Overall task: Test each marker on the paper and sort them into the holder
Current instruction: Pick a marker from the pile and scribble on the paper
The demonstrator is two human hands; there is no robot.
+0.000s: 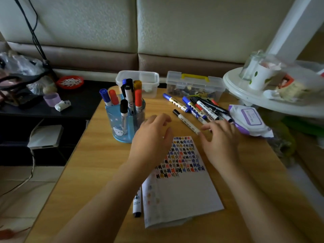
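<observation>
Facing a cream padded sofa back (105,23) across the far side of the room, we log a wooden table (98,163) in front of it. A black side table (84,102) sits off its left edge and a white round stand (245,95) off its far right corner.

- The paper (184,190) lies slightly skewed at the table's near middle. Its far half carries rows of black, blue and orange test marks.
- Far edge: a clear tub (149,81), and to its right a clear box (194,85) with a yellow handle.
- The blue holder (122,123) stands toward the far left corner, with blue, red, orange and black markers upright in it.
- A wipes pack (249,120) lies at the right edge.
- The left hand (150,137) hovers over the paper's far left corner, fingers loosely curled, holding nothing.
- The right hand (220,137) is spread and empty. Its fingertips are just beside the tail of a black-capped marker (185,120); we cannot tell whether they touch.
- Loose markers (201,107) are heaped between the box and the wipes.
- One more marker (137,204) lies along the paper's left edge.
</observation>
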